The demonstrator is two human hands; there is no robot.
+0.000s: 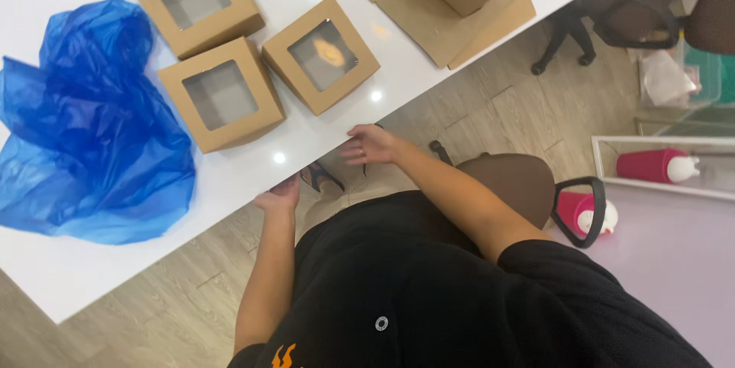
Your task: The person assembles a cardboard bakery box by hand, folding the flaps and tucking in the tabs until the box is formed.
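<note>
A big white table (pixel 69 261) fills the left side, and small round spots of light shine on its smooth top. The floor (pixel 505 107) is made of pale wood planks. A brown chair with a black armrest (pixel 528 180) stands near, a black rolling chair (pixel 635 19) stands far on the right, and a light purple surface (pixel 674 261) is at the right.

Brown boxes (pixel 222 104), blue plastic sheet (pixel 92 130)
</note>
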